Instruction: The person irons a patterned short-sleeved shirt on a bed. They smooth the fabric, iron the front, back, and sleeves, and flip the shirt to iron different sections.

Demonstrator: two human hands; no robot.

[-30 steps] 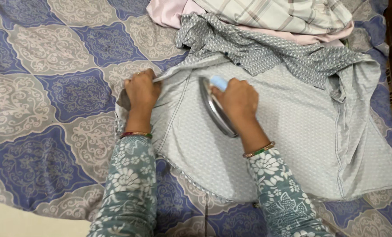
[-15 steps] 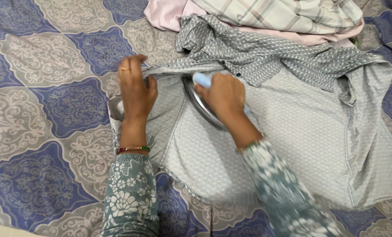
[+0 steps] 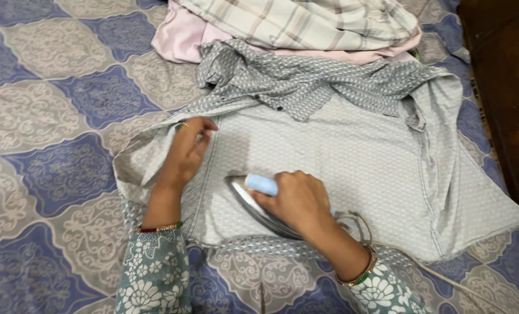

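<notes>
A grey patterned shirt (image 3: pixel 352 157) lay spread flat on a bed covered by a blue and grey ornamental bedsheet (image 3: pixel 56 134), its near hem close to the person's forearms. The right hand (image 3: pixel 297 200) was closed around the pale blue handle of an electric iron (image 3: pixel 256 203), whose metal soleplate rested on the near left part of the shirt, just above the hem. A light cord (image 3: pixel 445 273) trailed from behind the iron toward the near right, over the shirt's edge and onto the sheet. The left hand (image 3: pixel 186 151) lay on the shirt's left side beside a seam, fingers curled and pressing the cloth down; whether it pinched any fabric could not be told. The two hands were near each other but apart. At the far side, the shirt's darker patterned part was bunched up, touching a pile of clothes (image 3: pixel 294 26) with a plaid piece on top of a pink one. Dark wooden furniture (image 3: pixel 503 87) stood at the right edge.
</notes>
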